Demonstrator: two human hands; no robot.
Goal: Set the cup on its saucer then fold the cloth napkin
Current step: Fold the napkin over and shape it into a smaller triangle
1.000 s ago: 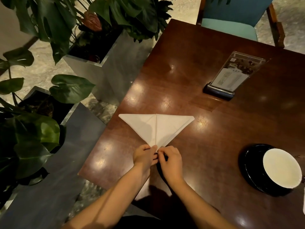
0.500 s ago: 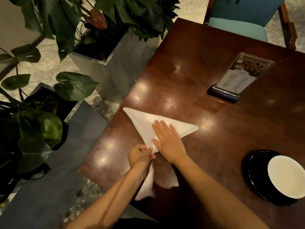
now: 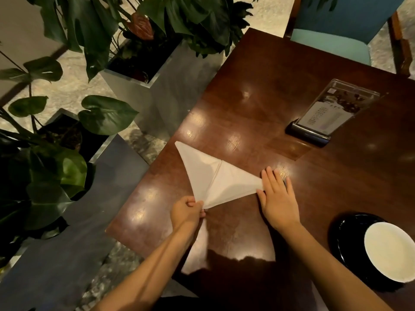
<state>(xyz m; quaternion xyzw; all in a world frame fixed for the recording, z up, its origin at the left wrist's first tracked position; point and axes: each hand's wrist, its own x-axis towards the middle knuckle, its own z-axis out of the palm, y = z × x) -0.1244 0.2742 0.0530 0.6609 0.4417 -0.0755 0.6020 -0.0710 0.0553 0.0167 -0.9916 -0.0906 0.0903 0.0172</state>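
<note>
Sitting at the frame's lower right, the cup (image 3: 390, 252) is resting on its saucer (image 3: 344, 239). At centre, the left hand (image 3: 187, 212) is pinching the folded napkin (image 3: 215, 180) by its near tip with curled fingers; the right hand (image 3: 278, 196) is pressing its right corner, fingers straight.

The white cloth napkin (image 3: 221, 182) lies flat, folded into a triangle with a centre crease, its narrow tip nearest the person. Well apart to its right, the white cup (image 3: 389, 251) sits upright on its black saucer (image 3: 343, 234)
</note>
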